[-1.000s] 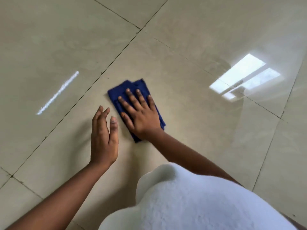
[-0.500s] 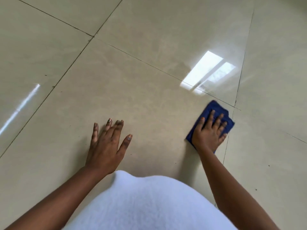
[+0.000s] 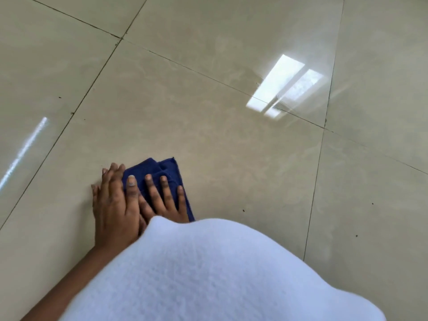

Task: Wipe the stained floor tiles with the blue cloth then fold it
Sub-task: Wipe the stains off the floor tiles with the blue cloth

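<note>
The wiping step was in hand: the blue cloth (image 3: 170, 174) lay bunched on the floor tiles (image 3: 231, 158) at lower centre-left, pinned under the right hand (image 3: 162, 200), fingers spread flat. The left hand (image 3: 113, 205) rested flat beside it, gripping nothing. The next move likely called for pressing and sweeping toward the dark specks (image 3: 243, 210) at right.

A: Where has the blue cloth (image 3: 159, 181) gone since half a second ago?
B: The right hand (image 3: 162, 200) swept it back from the far-right grout line, until it lies touching the left hand (image 3: 114, 209).
</note>
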